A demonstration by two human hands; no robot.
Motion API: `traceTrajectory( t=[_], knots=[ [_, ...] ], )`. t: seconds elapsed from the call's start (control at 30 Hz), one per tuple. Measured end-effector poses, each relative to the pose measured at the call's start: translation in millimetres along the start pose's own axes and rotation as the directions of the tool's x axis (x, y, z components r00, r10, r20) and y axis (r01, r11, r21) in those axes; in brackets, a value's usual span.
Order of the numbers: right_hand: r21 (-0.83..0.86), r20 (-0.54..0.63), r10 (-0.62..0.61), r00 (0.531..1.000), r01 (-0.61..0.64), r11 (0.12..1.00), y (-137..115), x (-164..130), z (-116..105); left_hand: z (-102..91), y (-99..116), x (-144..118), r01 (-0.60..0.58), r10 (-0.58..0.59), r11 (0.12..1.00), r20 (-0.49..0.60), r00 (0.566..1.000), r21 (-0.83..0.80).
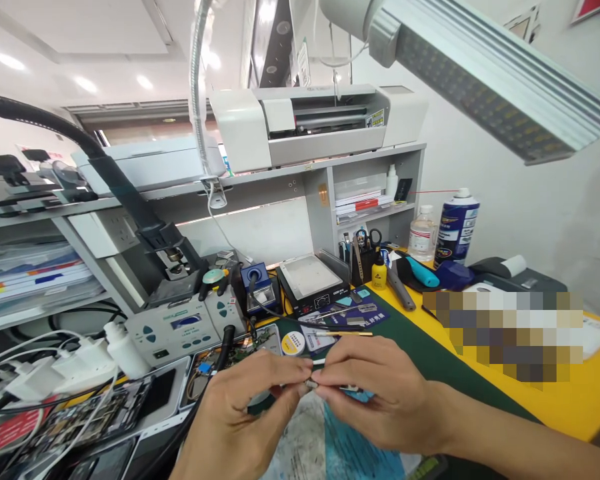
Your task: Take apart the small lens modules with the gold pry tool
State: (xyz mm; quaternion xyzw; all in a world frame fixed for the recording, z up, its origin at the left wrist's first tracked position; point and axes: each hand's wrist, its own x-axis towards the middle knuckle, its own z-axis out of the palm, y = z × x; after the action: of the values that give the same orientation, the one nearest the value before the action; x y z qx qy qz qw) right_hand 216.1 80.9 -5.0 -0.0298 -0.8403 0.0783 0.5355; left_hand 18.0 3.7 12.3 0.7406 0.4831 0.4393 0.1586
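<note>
The left hand and the right hand meet fingertip to fingertip low in the centre of the view, above the dark green mat that covers the middle of the yellow tabletop. Both hands are closed in a pinch: thumb and forefinger of each press on a small metal part, pale and glossy, which lies between the two hands. Its exact shape cannot be told, as the fingers cover most of it.

Beneath the hands lies a sheet with blue and grey print. Just beyond the fingertips stands a small round tin with a yellow label. To the left sits a grey plastic soldering station with rounded buttons and a small display, and a black flexible hose runs down past it. An opened phone with exposed boards lies at lower left. A black square hot plate with a pale flat top stands behind the mat. Further right, a blue and white cylindrical spray can stands beside a clear bottle.
</note>
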Motion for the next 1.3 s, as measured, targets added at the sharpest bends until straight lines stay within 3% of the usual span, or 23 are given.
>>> traceTrajectory(
  t=[0.33,0.97,1.17,1.3],
  knots=[
    [-0.045,-0.017,-0.038,0.999,0.037,0.998,3.2,-0.2,-4.6,3.3,1.8,-2.5,-0.262,0.287,0.951,-0.155,0.945,0.162],
    [-0.139,-0.008,-0.124,0.992,0.121,0.983,0.3,2.9,-12.2,9.5,-1.4,-6.1,-0.346,0.388,0.905,-0.147,0.910,0.246],
    [-0.138,0.050,-0.197,0.979,0.202,0.970,2.5,2.5,-14.1,10.6,-4.5,-3.3,-0.382,0.456,0.858,-0.167,0.874,0.342],
    [-0.124,0.020,-0.187,0.982,0.188,0.974,3.9,3.4,-12.1,4.8,-1.0,3.2,-0.477,0.532,0.808,-0.080,0.843,0.346]
  ],
)
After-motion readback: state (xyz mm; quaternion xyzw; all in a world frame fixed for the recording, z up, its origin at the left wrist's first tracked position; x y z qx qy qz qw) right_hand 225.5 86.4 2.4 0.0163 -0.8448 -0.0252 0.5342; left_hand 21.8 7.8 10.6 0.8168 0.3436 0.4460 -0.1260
